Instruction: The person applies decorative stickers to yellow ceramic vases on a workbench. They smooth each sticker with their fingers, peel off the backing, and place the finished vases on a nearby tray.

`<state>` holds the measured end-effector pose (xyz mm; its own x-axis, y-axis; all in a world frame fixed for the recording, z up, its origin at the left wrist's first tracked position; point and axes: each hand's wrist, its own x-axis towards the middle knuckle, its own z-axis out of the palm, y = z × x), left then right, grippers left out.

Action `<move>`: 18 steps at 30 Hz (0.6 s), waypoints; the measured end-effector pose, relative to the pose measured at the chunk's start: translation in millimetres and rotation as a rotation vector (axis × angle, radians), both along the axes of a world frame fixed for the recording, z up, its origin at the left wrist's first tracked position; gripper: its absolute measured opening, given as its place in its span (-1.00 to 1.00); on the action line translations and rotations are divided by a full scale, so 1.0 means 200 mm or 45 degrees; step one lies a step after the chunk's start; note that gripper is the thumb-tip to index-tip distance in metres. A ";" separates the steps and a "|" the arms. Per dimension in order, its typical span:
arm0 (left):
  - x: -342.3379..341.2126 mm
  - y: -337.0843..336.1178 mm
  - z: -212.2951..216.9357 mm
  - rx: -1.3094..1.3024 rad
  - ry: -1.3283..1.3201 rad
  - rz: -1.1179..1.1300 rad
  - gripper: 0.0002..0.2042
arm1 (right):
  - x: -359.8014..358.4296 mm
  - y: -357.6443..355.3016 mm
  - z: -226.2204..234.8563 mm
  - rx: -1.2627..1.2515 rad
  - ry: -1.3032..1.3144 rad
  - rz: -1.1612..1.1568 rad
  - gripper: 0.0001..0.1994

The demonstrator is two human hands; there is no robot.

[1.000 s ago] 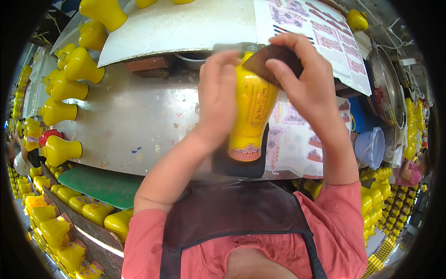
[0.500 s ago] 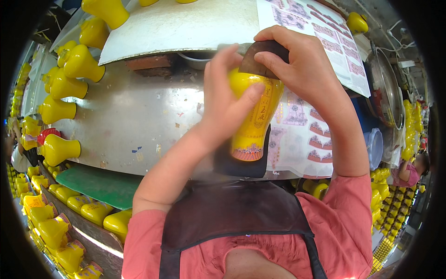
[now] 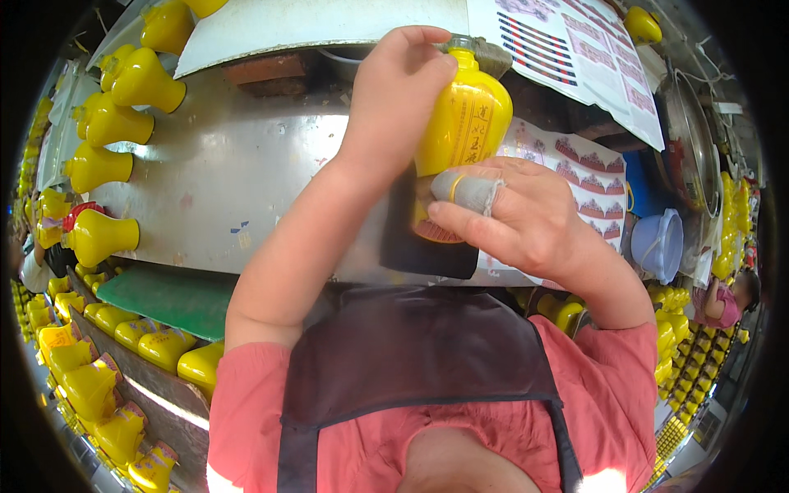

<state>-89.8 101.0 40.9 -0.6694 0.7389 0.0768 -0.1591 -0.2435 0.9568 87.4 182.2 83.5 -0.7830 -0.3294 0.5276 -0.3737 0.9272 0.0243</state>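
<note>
A yellow bottle (image 3: 472, 111) with a clear glass neck and printed decals lies on its back, neck away from me, over a black pad (image 3: 436, 261). At its neck and shoulder my left hand (image 3: 399, 99) is closed round it. Over the lower body, my right hand (image 3: 526, 205) presses a brown flat scraper (image 3: 422, 199), mostly hidden under the fingers and blurred. A grey cover (image 3: 472, 193) with a yellow band wraps one right finger. The bottle's patterned base shows just below that hand.
Decal sheets (image 3: 588, 185) lie right of the bottle, with more on the white board (image 3: 329, 25) beyond. Yellow bottles (image 3: 107, 168) line the metal table's (image 3: 230, 189) left side. A pale bucket (image 3: 657, 246) stands right; a green board (image 3: 160, 304) sits lower left.
My right hand has moved with the scraper from the bottle's shoulder down to its lower body. My left hand has shifted up to the neck. The bottle has moved slightly away from me.
</note>
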 end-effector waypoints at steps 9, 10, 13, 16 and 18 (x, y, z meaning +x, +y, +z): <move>0.00 -0.05 0.00 0.029 -0.052 -0.030 -0.79 | -0.05 -0.29 -0.01 -0.089 -0.127 -0.027 -0.83; 0.00 -0.06 0.00 0.038 -0.051 -0.043 -0.78 | -0.04 -0.29 -0.03 -0.056 -0.005 0.032 -0.82; 0.03 -0.09 -0.02 -0.007 0.243 -0.026 -0.73 | 0.00 -0.23 -0.09 -0.214 0.014 -0.268 -0.78; 0.04 -0.08 -0.05 -0.142 0.780 0.096 -0.64 | 0.04 -0.20 -0.09 -0.252 -0.215 0.002 -0.72; 0.08 -0.07 -0.07 -0.148 0.728 0.150 -0.56 | 0.05 -0.18 -0.07 -0.399 -0.095 0.037 -0.79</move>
<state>-74.3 86.9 26.1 -0.6234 0.6876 0.3722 0.4112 -0.1166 0.9040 97.7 146.1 69.1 -0.8162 -0.1826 0.5482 -0.3899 0.8742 -0.2893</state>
